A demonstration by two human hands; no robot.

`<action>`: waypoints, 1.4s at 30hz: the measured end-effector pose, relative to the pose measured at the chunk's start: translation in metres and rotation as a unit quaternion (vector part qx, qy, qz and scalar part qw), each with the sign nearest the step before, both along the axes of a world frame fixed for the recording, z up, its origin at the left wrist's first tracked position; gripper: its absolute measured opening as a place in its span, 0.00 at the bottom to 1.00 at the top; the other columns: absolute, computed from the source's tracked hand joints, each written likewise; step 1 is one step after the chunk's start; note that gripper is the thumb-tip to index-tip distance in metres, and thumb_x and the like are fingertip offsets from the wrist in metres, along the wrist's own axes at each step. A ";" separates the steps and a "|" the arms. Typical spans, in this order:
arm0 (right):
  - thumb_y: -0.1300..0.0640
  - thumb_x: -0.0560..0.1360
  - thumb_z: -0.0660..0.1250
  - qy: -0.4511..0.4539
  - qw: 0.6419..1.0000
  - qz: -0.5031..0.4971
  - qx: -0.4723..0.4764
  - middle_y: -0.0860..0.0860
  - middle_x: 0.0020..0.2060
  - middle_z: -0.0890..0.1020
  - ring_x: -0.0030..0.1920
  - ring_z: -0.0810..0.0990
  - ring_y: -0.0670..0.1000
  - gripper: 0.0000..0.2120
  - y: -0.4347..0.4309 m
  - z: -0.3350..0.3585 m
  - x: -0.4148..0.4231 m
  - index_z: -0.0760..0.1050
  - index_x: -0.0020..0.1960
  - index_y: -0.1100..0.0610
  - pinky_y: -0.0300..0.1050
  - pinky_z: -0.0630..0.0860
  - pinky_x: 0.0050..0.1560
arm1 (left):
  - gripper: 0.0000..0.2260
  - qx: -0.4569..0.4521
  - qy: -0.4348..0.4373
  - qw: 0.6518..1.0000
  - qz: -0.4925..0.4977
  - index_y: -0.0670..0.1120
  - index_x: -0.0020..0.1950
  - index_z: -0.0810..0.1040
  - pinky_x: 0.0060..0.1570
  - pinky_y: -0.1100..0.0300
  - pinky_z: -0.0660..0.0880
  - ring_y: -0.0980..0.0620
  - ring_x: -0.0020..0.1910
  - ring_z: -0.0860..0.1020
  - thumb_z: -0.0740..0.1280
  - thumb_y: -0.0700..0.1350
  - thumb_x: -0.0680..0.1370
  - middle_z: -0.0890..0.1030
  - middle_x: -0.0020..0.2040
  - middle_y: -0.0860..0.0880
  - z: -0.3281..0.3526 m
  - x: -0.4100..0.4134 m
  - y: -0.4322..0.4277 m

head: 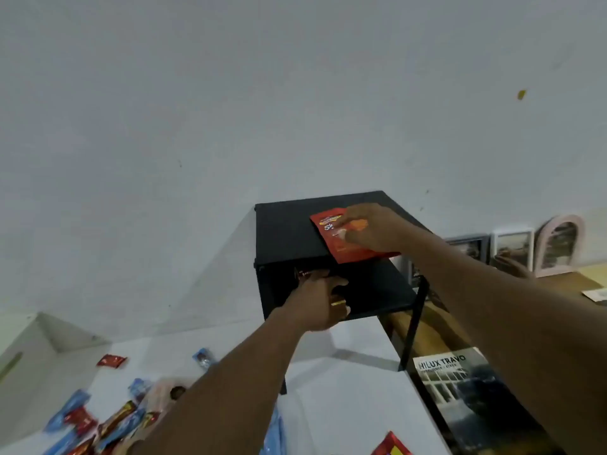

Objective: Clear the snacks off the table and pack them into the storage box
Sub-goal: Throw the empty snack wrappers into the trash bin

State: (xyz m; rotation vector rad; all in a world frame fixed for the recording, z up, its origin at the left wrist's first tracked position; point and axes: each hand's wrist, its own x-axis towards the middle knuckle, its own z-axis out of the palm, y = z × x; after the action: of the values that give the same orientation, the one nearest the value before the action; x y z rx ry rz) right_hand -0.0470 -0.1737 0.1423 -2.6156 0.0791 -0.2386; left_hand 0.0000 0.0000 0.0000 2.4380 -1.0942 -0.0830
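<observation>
Nearest the camera, at the bottom left of the white table (345, 405), lies a loose heap of snack packets (98, 425) in blue, red and gold wrappers, with a single small red packet (112, 360) and a blue one (203, 357) lying apart a little farther in. A corner of another red pack (391, 446) shows at the bottom edge. To the right, a dark booklet (460, 385) (its cover reads "HILUX TRAVO") rests beside the table.

Both bare forearms stretch forward to the black storage box (285, 231), which stands at the far end of the table against the pale wall. The left hand (315, 300) reaches into the box's open front, fingers curled around a small dark snack (303, 274) at the opening. The right hand (368, 228) is higher, pinching a flat red-orange pouch (331, 238) against the box's top panel, thumb and fingers closed on it.

Beyond the right arm, framed pictures (512, 247) and a pink arched frame (558, 244) lean against the wall.
</observation>
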 end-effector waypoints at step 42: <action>0.44 0.73 0.73 -0.006 0.998 -0.017 -0.064 0.46 0.65 0.78 0.67 0.71 0.55 0.15 0.028 -0.015 -0.033 0.80 0.59 0.40 0.64 0.63 0.68 | 0.14 -0.029 0.085 0.992 0.083 0.55 0.60 0.79 0.61 0.53 0.78 0.50 0.58 0.76 0.71 0.54 0.75 0.71 0.63 0.53 0.006 -0.056 0.053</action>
State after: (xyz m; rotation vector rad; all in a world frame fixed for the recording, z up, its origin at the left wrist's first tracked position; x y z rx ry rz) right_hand -0.0796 -0.1454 0.1271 -2.7417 0.1088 -0.2794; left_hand -0.0558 0.0534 0.0062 2.4093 -0.8056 -0.1985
